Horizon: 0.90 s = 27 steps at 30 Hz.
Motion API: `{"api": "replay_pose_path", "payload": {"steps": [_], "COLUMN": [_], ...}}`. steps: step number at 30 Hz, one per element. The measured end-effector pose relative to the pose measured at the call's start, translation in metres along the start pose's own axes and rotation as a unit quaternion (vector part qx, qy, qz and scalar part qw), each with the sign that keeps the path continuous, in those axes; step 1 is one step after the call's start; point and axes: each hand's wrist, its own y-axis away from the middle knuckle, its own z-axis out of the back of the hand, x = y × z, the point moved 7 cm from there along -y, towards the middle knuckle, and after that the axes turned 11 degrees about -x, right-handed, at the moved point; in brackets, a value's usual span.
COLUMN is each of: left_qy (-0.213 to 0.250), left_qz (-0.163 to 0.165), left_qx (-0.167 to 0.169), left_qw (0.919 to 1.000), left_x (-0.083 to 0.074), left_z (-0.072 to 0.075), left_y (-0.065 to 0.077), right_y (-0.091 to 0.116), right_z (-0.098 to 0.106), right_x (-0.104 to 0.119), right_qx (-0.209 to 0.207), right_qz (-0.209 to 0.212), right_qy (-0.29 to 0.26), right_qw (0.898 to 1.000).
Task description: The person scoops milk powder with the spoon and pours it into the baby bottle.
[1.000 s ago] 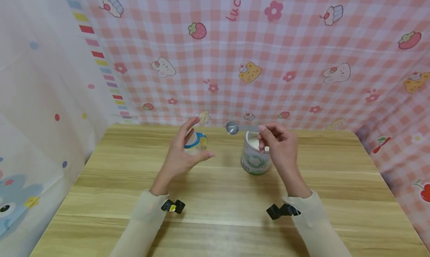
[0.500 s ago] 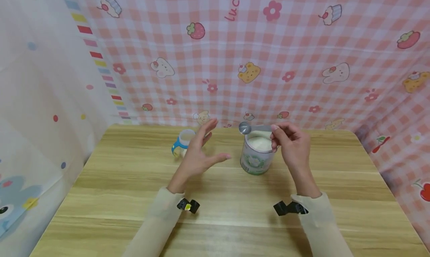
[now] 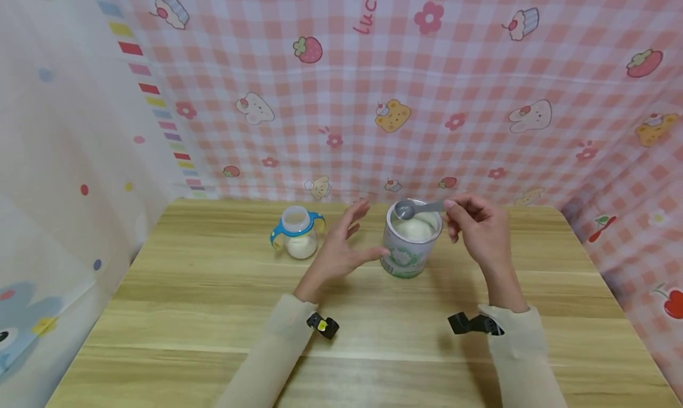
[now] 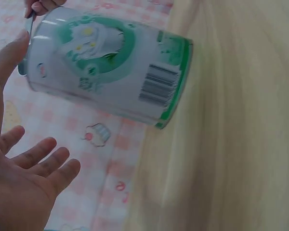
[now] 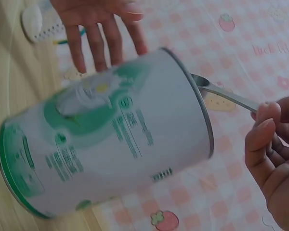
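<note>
My right hand (image 3: 482, 233) pinches the handle of a grey metal measuring spoon (image 3: 407, 210), whose bowl hangs over the mouth of the can. That white and green can (image 3: 408, 257) stands upright on the table, lidless, with pale powder (image 3: 413, 228) inside. To the can's left is my left hand (image 3: 341, 251), fingers spread and thumb reaching toward the can's side; the left wrist view shows nothing in its palm. Further left stands a clear baby bottle (image 3: 300, 246) with a blue two-handled collar and an uncovered top. White powder lies in its lower part.
The wooden table (image 3: 389, 360) extends toward the front and to both sides. A pink checked cloth (image 3: 341, 88) hangs behind its back edge, and a white patterned cloth (image 3: 69, 129) hangs at the left. Black camera mounts sit on both wrists.
My left hand has moved right, from beside the bottle to the can, leaving the bottle in full view. My right hand has shifted right, bringing the spoon's bowl over the can.
</note>
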Motion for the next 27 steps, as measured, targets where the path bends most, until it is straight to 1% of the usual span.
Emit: {"api": "replay_pose_path", "payload": {"steps": [4,6,11,16,19,23,25,27], "left_qy": [0.008,0.01,0.011,0.017,0.028,0.036,0.034,0.033], "left_qz": [0.013,0.016,0.011,0.005,0.004,0.009,0.01,0.009], "left_qx": [0.015,0.024,0.043,0.052,0.051,0.043,0.038,0.035], "left_qw": [0.9998,0.9995,0.9989,0.9985,0.9983,0.9984,0.9987,0.9988], "left_x": [0.006,0.008,0.007,0.006,0.006,0.006,0.007,0.006], "left_z": [-0.015,-0.021,-0.034,-0.044,-0.047,-0.049,-0.048,-0.047], "left_y": [-0.002,-0.002,-0.003,-0.004,-0.004,-0.003,-0.002,-0.002], "right_y": [-0.002,-0.003,-0.002,-0.001,0.0,0.002,0.003,0.004], "right_z": [0.003,0.003,0.0,-0.001,-0.002,-0.007,-0.01,-0.011], "right_x": [-0.002,-0.003,-0.003,-0.003,-0.002,0.002,0.003,0.003], "right_qx": [0.015,0.022,0.033,0.024,0.011,0.004,0.006,0.005], "right_qz": [0.015,0.025,0.058,0.097,0.136,0.198,0.217,0.227], "right_qy": [0.04,0.051,0.09,0.129,0.151,0.178,0.189,0.201], "right_qw": [0.999,0.998,0.994,0.987,0.979,0.964,0.958,0.953]}}
